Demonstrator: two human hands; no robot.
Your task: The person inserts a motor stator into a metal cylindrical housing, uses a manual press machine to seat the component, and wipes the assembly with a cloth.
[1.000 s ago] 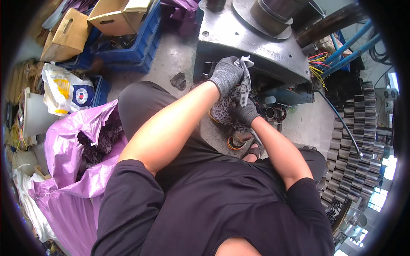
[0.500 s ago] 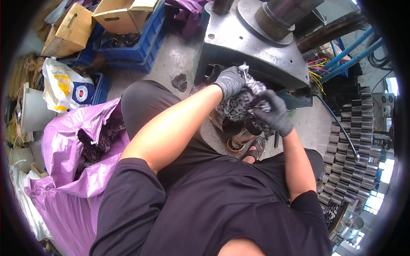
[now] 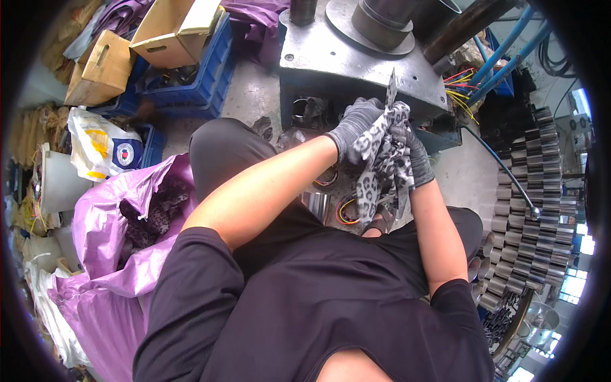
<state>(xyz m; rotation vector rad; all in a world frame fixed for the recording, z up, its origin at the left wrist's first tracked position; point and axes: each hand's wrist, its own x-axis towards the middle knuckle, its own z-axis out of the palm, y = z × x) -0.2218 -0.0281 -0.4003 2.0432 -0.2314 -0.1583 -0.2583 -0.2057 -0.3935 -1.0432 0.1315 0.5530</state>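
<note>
- We have both gloved hands up in front of us, at about one o'clock from our chest, meeting over a leopard-print cloth strip (image 3: 382,162).
- Our left hand (image 3: 355,127) is closed on the strip's upper part, fingers curled around the fabric from the nine o'clock side.
- Our right hand (image 3: 414,156) grips the same strip from the three o'clock side, just beside the left hand and touching the cloth; neither hand is clearly nearer.
- The strip's long axis runs nearly twelve to six: a narrow tip pokes up toward twelve above the hands, the loose tail hangs toward six and ends short of our lap.
- The cloth sits between the hands and the grey steel machine base (image 3: 331,60), which lies at twelve o'clock beyond it.
- A purple bag (image 3: 111,223) holding more patterned fabric lies well apart at nine o'clock.
</note>
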